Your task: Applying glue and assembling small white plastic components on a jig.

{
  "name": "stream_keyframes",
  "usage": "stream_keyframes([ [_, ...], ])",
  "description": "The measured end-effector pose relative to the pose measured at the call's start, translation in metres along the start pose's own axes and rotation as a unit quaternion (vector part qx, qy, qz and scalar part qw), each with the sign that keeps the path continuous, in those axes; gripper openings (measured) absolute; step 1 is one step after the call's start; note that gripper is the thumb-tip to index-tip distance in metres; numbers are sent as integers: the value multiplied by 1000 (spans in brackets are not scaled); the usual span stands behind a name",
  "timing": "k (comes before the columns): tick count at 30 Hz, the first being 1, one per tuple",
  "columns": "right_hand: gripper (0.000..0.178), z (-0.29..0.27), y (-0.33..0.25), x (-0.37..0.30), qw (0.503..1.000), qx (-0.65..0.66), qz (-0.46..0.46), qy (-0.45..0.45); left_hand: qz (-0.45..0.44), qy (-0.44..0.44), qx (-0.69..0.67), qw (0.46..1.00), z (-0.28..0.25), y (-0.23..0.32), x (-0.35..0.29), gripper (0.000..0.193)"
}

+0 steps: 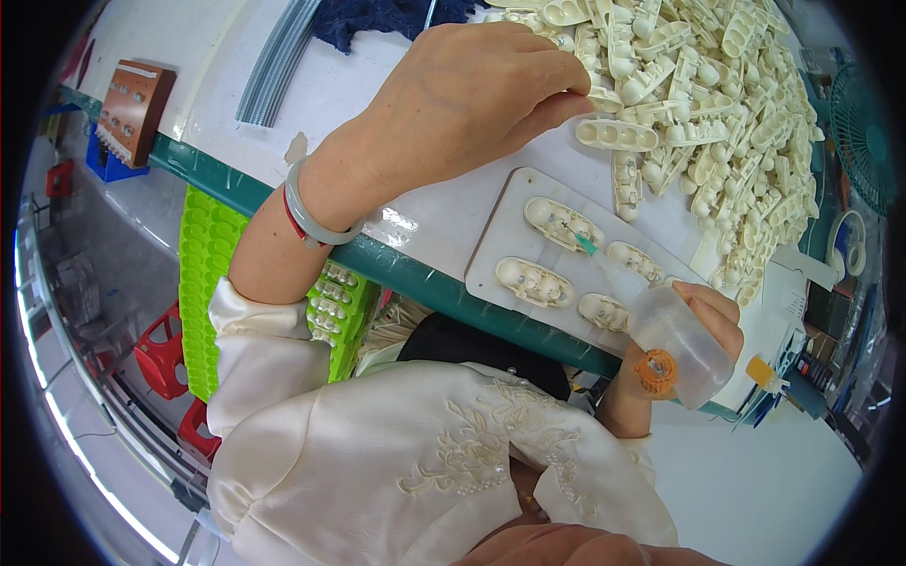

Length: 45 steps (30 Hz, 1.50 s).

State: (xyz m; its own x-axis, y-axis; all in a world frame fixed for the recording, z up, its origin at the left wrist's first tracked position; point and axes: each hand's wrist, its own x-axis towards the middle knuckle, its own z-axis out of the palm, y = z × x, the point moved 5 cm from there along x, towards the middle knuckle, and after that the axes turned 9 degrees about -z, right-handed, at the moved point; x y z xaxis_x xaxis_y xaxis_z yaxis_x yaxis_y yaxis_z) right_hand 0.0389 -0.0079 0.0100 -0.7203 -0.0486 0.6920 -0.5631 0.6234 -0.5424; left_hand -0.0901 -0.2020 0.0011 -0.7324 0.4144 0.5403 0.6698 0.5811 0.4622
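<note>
My left hand (472, 104) reaches over the white table, its fingertips pinched on a cream plastic part (596, 96) at the edge of a big heap of cream oblong parts (717, 85). My right hand (713, 316) grips a clear squeeze bottle (670, 344) with an orange cap ring. Its teal needle tip (585, 243) points into one cream part (563, 223) lying on a white board (500, 259). Three more such parts rest on the board, each with a row of round pockets.
The table has a green front edge (415, 274). A lime-green perforated tray (203, 283) hangs below it at left. Grey corrugated tubing (278, 61) and dark blue cloth (377, 19) lie at the back. Red stools (160, 354) stand on the floor.
</note>
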Motion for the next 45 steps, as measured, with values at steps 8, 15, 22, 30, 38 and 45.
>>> stream_keyframes([
  [8, 27, 3, 0, -2, 1000, -8, -4, -12, -11, -9, 4, 1000, 2, -1, -3, 11],
  [15, 31, -27, 8, -13, 997, -49, -52, 21, -1, -10, 2, 1000, 2, -1, -1, 12],
  [22, 29, -27, 3, -22, 997, -66, 4, 25, -6, -14, 2, 1000, 0, 2, 4, 12],
  [30, 33, -19, 8, -22, 999, -8, 8, 42, -33, -35, -9, 999, 3, -1, 5, 13],
  [38, 29, -29, 7, -23, 998, -61, -17, 26, -40, -36, -17, 998, 4, -1, 4, 14],
  [45, 29, -67, 21, -36, 994, -60, 1, 90, -50, -21, -2, 999, 1, -3, 7, 13],
])
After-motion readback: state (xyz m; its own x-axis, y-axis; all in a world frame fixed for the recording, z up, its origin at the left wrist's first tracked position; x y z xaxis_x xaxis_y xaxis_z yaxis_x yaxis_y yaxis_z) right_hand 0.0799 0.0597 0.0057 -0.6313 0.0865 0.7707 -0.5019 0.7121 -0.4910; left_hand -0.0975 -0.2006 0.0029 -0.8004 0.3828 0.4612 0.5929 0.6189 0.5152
